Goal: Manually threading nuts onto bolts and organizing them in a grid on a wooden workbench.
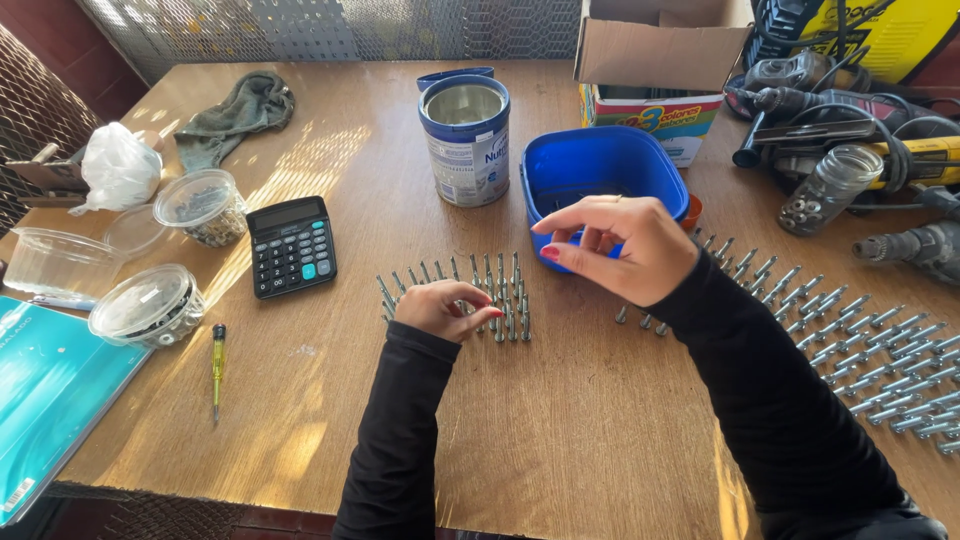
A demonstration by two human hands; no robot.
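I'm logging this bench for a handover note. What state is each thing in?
Left hand: fingers curled among the upright grey bolts.
Right hand: raised at the blue plastic tub's rim, fingers pinched.
Blue plastic tub: open.
Blue-and-white metal tin: open, upright.
Brown cardboard box: flaps open.
Clear glass jar: lying tilted.
Black calculator: lying flat.
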